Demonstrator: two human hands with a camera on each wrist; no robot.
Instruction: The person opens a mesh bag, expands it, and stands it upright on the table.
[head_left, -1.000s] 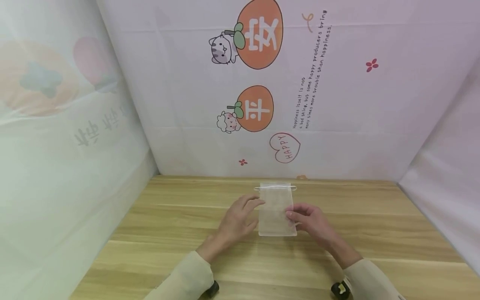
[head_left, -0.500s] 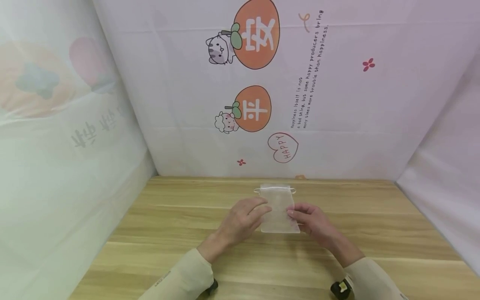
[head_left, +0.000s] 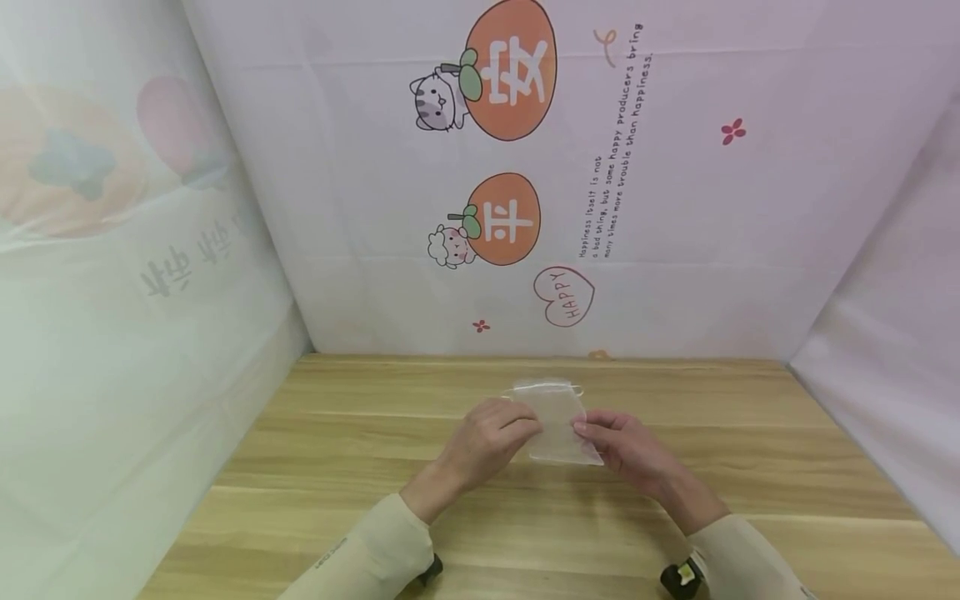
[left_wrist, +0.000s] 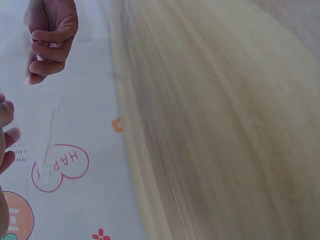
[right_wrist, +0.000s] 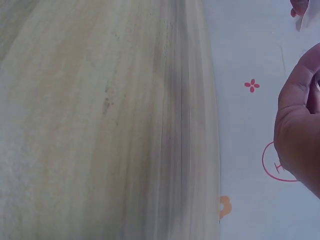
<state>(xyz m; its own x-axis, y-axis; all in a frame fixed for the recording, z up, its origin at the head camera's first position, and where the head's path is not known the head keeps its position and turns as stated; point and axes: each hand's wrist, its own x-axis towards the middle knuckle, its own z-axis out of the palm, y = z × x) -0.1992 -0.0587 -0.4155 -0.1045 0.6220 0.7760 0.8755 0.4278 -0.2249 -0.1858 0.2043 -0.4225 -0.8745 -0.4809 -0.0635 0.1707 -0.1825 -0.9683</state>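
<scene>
A small, sheer white drawstring pouch (head_left: 557,421) is held up over the table, its cord loops sticking out near the far end. My left hand (head_left: 487,437) pinches its left edge between thumb and fingers. On the opposite side, my right hand (head_left: 628,450) grips the right edge, thumb in front. The left wrist view shows the right hand (left_wrist: 52,42) with curled fingers, while only fingertips of the left hand (left_wrist: 6,135) enter at the border. In the right wrist view the right hand (right_wrist: 300,117) is partly cut off, and the pouch is mostly out of frame.
A wood-grain table (head_left: 337,500) spreads below both hands. Behind it rises a white printed cloth (head_left: 390,233) with orange fruit drawings and lettering. More white cloth stands at the left (head_left: 135,375) and right (head_left: 885,350) sides. Both wrists wear dark devices.
My left hand has closed from hovering beside the pouch to pinching its left edge. The pouch has tilted, its far end shifting slightly left and nearer. My right hand keeps its grip.
</scene>
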